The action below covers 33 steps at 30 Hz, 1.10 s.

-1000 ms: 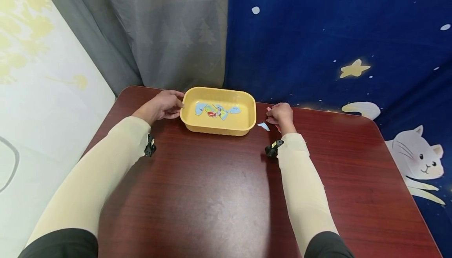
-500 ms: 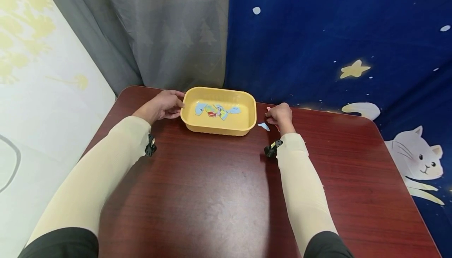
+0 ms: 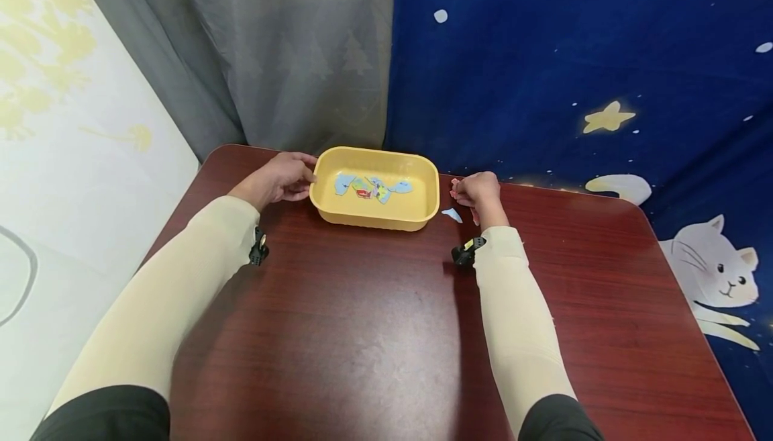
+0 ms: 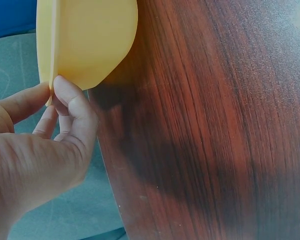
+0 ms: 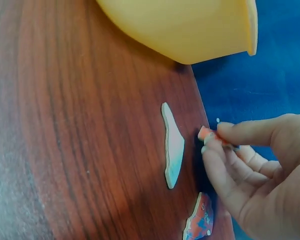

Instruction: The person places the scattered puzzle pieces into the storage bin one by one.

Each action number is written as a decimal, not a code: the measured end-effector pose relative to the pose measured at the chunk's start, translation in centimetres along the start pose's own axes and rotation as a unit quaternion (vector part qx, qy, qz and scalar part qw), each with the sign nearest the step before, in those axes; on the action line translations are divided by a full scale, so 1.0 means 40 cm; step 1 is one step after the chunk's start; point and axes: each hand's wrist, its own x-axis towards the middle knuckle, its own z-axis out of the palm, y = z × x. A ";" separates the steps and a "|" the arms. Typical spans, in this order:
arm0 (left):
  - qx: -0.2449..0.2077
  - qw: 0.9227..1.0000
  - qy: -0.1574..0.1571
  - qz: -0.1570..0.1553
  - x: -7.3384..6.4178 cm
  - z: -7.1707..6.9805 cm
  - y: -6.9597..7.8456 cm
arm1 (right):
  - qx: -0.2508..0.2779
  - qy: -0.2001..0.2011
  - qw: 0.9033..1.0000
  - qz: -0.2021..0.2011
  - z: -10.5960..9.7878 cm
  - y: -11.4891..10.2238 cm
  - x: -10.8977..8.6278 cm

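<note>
My left hand [image 3: 284, 178] pinches the left rim of a yellow plastic basin [image 3: 374, 220], thumb on one side and fingers on the other in the left wrist view. Several flat puzzle pieces [image 3: 344, 184] in light blue, green and red lie inside. To the right of the basin, my right hand [image 3: 481, 190] pinches a small red-orange puzzle piece [image 5: 206, 133] between thumb and fingertips, just off the table. A pale blue puzzle piece [image 5: 175, 150] lies beside that hand. Another piece, red and blue [image 5: 199, 220], rests below it, partly under the hand in the head view.
The dark red wooden table [image 3: 362, 333] has rounded far corners, and the basin stands near its far edge. A grey curtain [image 3: 308, 52] and a blue star-patterned curtain [image 3: 513, 78] hang right behind it. On the left is a white wall [image 3: 90, 179].
The right hand has shifted slightly toward the far edge, and more of the red-orange puzzle piece shows at its fingertips. The left hand stays on the basin's rim.
</note>
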 end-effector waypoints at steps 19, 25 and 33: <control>-0.005 1.000 -0.005 0.005 -0.005 0.000 0.002 | 0.142 -0.068 0.988 -0.010 -0.025 -0.043 -0.033; -0.005 1.000 -0.005 0.003 -0.007 -0.001 0.003 | 0.165 -0.065 0.984 -0.021 -0.031 -0.072 -0.049; -0.006 1.000 -0.007 0.003 -0.006 0.000 0.002 | 0.175 -0.068 0.981 -0.039 -0.024 -0.107 -0.076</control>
